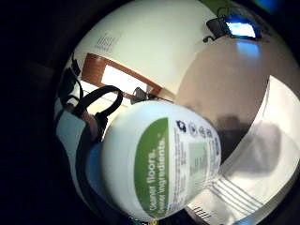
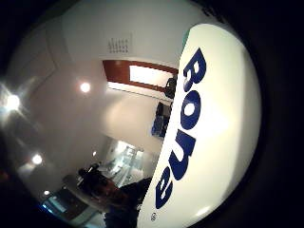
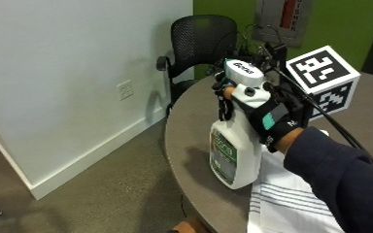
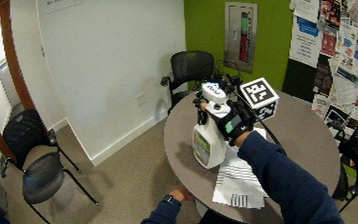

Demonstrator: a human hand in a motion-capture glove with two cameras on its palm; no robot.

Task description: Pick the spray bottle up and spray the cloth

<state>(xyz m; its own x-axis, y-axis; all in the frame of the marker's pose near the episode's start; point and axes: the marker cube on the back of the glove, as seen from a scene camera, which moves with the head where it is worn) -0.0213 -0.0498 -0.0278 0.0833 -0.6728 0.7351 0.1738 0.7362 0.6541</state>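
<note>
A white spray bottle (image 3: pixel 235 150) with a green label stands upright at the round table's (image 3: pixel 193 131) left edge. My gloved right hand (image 3: pixel 270 116) grips its neck below the white spray head, fingers (image 3: pixel 224 107) curled round the front by the trigger. I cannot tell whether the base touches the table. A white cloth (image 3: pixel 290 204) with dark stripes lies flat on the table beside the bottle, toward the person. The palm views show the bottle (image 1: pixel 159 164) close up, its blue lettering (image 2: pixel 185 128), and the cloth (image 1: pixel 262 154) below. In the wide view, hand (image 4: pixel 231 122), bottle (image 4: pixel 207 144) and cloth (image 4: pixel 238 184) show.
A black mesh chair (image 3: pixel 196 34) stands behind the table by the white wall. A second black chair (image 4: pixel 33 158) is far left near the door. The person's bare left hand (image 4: pixel 179 193) rests at the table's near edge. A lit screen (image 1: pixel 239 27) sits on the table.
</note>
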